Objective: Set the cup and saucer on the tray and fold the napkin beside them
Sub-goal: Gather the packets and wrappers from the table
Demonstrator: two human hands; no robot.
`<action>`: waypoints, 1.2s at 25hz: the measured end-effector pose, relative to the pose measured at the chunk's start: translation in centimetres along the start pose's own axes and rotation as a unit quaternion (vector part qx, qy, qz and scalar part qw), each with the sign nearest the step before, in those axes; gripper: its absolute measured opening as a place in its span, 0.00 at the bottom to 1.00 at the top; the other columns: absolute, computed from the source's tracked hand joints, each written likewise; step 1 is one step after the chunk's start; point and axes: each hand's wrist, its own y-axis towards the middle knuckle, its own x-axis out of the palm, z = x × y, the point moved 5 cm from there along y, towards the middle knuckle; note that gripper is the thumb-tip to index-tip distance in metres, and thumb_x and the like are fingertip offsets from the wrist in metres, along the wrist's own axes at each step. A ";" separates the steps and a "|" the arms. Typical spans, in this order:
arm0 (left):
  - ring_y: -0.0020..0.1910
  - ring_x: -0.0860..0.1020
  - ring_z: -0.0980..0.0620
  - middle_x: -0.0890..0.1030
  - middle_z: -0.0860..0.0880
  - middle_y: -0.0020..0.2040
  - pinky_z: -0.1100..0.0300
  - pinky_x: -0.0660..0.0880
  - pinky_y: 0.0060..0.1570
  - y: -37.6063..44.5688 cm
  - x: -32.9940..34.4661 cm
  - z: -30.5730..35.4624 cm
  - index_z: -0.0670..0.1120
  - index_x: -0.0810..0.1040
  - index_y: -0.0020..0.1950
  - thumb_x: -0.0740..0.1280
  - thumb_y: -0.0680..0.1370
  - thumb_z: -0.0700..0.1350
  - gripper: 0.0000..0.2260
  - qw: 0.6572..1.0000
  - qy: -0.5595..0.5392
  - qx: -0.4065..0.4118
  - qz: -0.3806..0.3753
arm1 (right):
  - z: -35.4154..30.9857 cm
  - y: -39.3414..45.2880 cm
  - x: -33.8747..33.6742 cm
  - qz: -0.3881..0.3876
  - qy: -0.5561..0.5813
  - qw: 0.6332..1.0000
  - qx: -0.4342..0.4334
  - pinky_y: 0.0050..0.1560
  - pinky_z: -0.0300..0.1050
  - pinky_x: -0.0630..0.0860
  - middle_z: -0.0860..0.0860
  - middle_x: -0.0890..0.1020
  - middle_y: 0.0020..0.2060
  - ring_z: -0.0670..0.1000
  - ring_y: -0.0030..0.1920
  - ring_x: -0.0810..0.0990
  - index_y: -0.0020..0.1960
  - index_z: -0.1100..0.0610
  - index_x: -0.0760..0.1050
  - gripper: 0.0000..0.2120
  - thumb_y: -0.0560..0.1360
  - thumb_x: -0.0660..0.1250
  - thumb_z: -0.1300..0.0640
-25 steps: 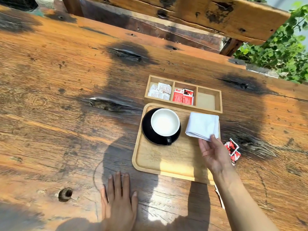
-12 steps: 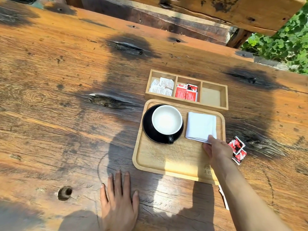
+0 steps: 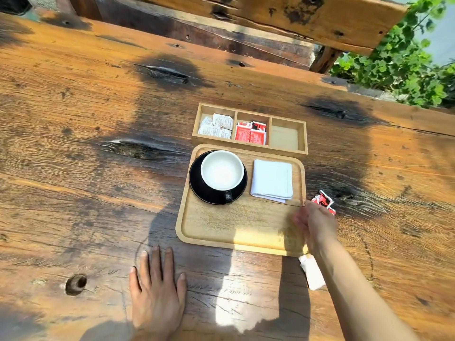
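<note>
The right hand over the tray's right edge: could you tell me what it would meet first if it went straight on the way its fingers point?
Probably the folded napkin; the right hand points up-left along the tray, though height is unclear.

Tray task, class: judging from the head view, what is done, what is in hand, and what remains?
Done: the cup sits on its saucer on the tray, with the folded napkin beside them. In hand: nothing; the right hand hovers at the tray's right edge, the left hand lies flat on the table. Left: seemingly nothing.

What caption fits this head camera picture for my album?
Cup on saucer, folded napkin beside them on tray; both hands empty.
</note>
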 end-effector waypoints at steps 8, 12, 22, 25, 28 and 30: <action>0.73 0.62 0.39 0.68 0.41 0.72 0.40 0.59 0.70 -0.6 -1.7 0.5 0.45 0.66 0.73 0.52 0.76 0.58 0.29 0.999 0.005 0.015 0.034 | -3.1 -0.8 -8.3 0.035 -0.347 0.912 -0.217 0.54 0.56 0.78 0.51 0.84 0.51 0.56 0.52 0.82 0.53 0.45 0.78 0.09 0.77 0.61 0.51; 0.69 0.69 0.40 0.73 0.42 0.69 0.42 0.68 0.66 -2.8 -2.9 4.6 0.45 0.71 0.68 0.51 0.76 0.56 0.25 0.994 -0.054 0.060 0.068 | -4.2 -1.3 -10.6 0.022 -0.455 0.845 -0.280 0.57 0.51 0.76 0.50 0.82 0.58 0.54 0.56 0.80 0.60 0.49 0.77 0.12 0.79 0.60 0.52; 0.51 0.78 0.54 0.81 0.55 0.51 0.61 0.78 0.47 -6.5 -0.5 27.2 0.53 0.78 0.58 0.78 0.56 0.55 0.32 0.920 -0.001 0.391 -0.014 | -5.1 4.7 -7.6 -0.140 -0.625 0.654 -0.402 0.72 0.46 0.60 0.48 0.68 0.73 0.51 0.73 0.63 0.73 0.49 0.64 0.25 0.77 0.60 0.58; 0.53 0.71 0.50 0.82 0.52 0.50 0.59 0.78 0.48 -5.2 0.1 29.8 0.50 0.78 0.55 0.79 0.54 0.54 0.31 0.920 0.024 0.391 -0.022 | -4.9 6.3 -5.8 -0.210 -0.670 0.599 -0.384 0.75 0.48 0.49 0.46 0.54 0.78 0.50 0.78 0.49 0.76 0.46 0.54 0.34 0.74 0.63 0.59; 0.72 0.57 0.40 0.68 0.40 0.71 0.48 0.62 0.69 -4.6 1.1 31.1 0.44 0.64 0.71 0.71 0.70 0.49 0.32 0.911 0.100 0.399 -0.028 | -4.6 7.5 -4.7 -0.239 -0.697 0.574 -0.358 0.77 0.52 0.47 0.45 0.48 0.78 0.50 0.78 0.43 0.77 0.43 0.50 0.38 0.72 0.61 0.62; 0.77 0.42 0.40 0.53 0.37 0.77 0.44 0.44 0.74 -4.3 1.6 31.8 0.43 0.54 0.75 0.61 0.78 0.44 0.28 0.897 0.154 0.412 -0.040 | -4.6 8.0 -4.2 -0.249 -0.703 0.576 -0.335 0.77 0.54 0.46 0.44 0.46 0.78 0.51 0.78 0.41 0.77 0.43 0.49 0.39 0.71 0.60 0.62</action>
